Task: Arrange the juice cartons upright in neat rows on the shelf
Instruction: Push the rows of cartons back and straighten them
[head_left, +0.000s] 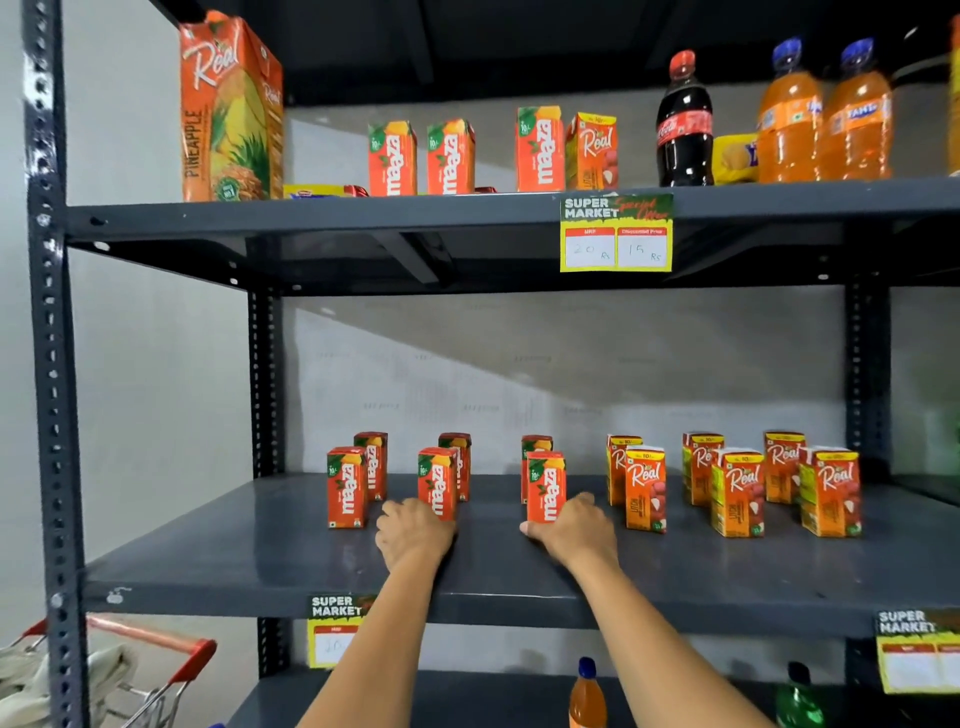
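Observation:
On the grey middle shelf (519, 571) stand several small juice cartons, all upright, in two rows. Red Maaza cartons fill the left half, orange Real cartons (737, 491) the right half. My left hand (413, 532) wraps the base of the second front Maaza carton (437, 480). My right hand (574, 527) grips the base of the third front Maaza carton (545, 483), thumb on its left side. A leftmost front Maaza carton (346, 486) stands free beside my left hand.
The upper shelf (363, 213) holds a large Real pineapple carton (228, 109), several small cartons, a cola bottle (684, 122) and orange soda bottles (826, 114). Price tags hang from shelf edges. A red-handled cart (156, 654) is at lower left. Bottles stand on the bottom shelf.

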